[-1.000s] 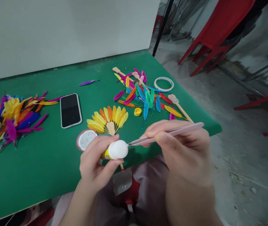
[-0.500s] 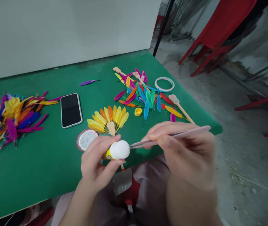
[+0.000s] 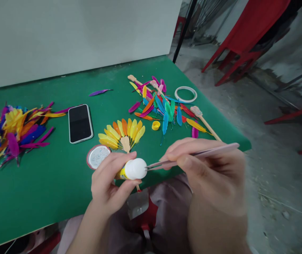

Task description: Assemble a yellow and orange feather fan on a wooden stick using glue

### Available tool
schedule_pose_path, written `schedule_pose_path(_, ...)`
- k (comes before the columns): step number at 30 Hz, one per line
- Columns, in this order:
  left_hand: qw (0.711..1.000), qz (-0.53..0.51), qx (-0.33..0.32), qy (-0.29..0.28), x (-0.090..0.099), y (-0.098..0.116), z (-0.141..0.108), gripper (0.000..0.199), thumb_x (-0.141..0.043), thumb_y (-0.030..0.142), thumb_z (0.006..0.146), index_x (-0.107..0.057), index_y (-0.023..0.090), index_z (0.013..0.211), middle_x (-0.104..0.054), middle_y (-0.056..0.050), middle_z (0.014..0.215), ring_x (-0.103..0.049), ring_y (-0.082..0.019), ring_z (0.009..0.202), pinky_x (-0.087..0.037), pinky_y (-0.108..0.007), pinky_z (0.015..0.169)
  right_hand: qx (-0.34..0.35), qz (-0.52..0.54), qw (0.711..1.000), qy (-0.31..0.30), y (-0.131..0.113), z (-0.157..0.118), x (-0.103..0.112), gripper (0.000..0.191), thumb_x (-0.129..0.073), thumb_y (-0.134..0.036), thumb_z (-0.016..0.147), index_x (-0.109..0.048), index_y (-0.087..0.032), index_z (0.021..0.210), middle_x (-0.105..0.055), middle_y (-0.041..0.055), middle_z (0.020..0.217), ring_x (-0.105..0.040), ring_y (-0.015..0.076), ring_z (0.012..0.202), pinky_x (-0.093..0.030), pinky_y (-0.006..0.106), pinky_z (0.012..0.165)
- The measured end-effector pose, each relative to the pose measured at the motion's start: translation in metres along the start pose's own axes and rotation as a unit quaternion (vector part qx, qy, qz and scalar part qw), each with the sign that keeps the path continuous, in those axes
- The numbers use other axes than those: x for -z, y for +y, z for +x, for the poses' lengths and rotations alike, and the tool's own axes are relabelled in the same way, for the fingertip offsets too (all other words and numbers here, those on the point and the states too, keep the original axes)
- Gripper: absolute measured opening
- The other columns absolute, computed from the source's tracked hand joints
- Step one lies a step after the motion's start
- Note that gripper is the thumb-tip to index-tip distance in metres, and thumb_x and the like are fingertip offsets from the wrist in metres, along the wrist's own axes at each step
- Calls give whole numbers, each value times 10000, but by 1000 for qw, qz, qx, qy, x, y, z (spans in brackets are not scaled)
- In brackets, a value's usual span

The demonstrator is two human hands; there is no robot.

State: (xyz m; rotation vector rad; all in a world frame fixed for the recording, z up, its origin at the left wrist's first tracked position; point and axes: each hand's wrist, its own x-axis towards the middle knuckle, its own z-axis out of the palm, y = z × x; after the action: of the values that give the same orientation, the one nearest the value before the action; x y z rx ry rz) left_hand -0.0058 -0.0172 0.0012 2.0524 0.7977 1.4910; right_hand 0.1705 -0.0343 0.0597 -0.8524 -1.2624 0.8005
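Note:
My left hand (image 3: 111,181) is closed around a yellow glue bottle with a white top (image 3: 136,169), which points to the right. Pinched in my right hand (image 3: 209,169) is a pair of pale pink tweezers (image 3: 217,150). Their tips are at the bottle's white end; whether they grip anything there is too small to tell. Just beyond the bottle lies a fan of yellow and orange feathers (image 3: 121,132) around a wooden stick head (image 3: 125,144), its handle partly hidden behind my left hand. Beside that hand sits a round lid with a red rim (image 3: 98,157).
A phone (image 3: 80,124) and a heap of colourful feathers (image 3: 21,130) lie on the left of the green table (image 3: 47,194). Loose feathers (image 3: 164,106), wooden sticks (image 3: 209,127), a yellow cap (image 3: 155,125) and a tape roll (image 3: 185,94) are at right. A red chair (image 3: 246,35) stands beyond.
My right hand and the tweezers have shifted very slightly to the right and down, with the tips still by the white bottle end. My left hand stays in place.

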Motion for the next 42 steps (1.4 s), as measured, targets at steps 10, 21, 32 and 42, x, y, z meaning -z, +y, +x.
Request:
schedule_pose_path(10,1000,-2,-1,-9,1,0,0,393,-637,267,789,-574,175,1166,-648,-52,915,-589,-144,766,-463,-273,710,2,8,1000,-6,-1,0,-1,146,-625,-147,792,-727,-243,832,-696,-10,727,-638,121,658,-530,240,554)
schedule_pose_path(21,1000,15,0,0,1,-1,0,376,-636,266,787,-577,170,1146,-651,-53,915,-593,-151,782,-465,-271,715,-123,128,983,37,7,2,-1,72,-661,-249,766,-725,-241,734,-688,-25,638,-637,100,544,-534,193,505)
schedule_pose_path(32,999,22,-8,24,0,1,2,380,-655,243,772,-574,178,1137,-646,-36,927,-575,-138,833,-466,-247,751,-230,237,942,57,16,9,-11,132,-707,-337,705,-711,-212,664,-662,-25,569,-600,56,474,-513,113,477)
schedule_pose_path(42,999,5,-2,32,2,1,2,399,-659,252,770,-568,184,1153,-655,-28,935,-579,-129,808,-462,-249,761,-177,157,969,72,9,5,-17,84,-677,-218,736,-719,-210,663,-673,-15,586,-622,86,507,-538,166,483)
